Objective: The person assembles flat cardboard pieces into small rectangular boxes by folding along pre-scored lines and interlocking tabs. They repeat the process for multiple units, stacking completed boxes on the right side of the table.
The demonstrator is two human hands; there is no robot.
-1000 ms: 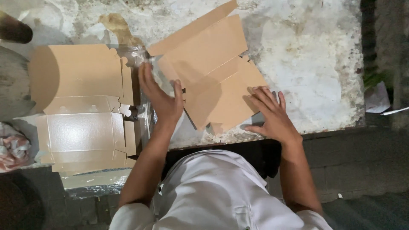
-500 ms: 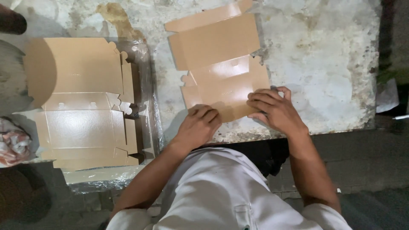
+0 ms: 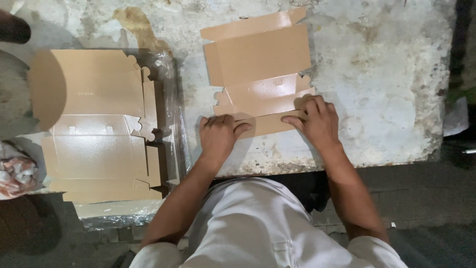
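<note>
Left hand (image 3: pixel 218 134): fingers curled, pressing the near flap of the flat brown die-cut cardboard box blank (image 3: pixel 260 74) | Right hand (image 3: pixel 317 119): fingers together, pinching the same flap's right end | Blank lies on the worn whitish stone table (image 3: pixel 386 74) | Stack of brown cardboard blanks in clear plastic wrap (image 3: pixel 99 124) lies well apart at left.
</note>
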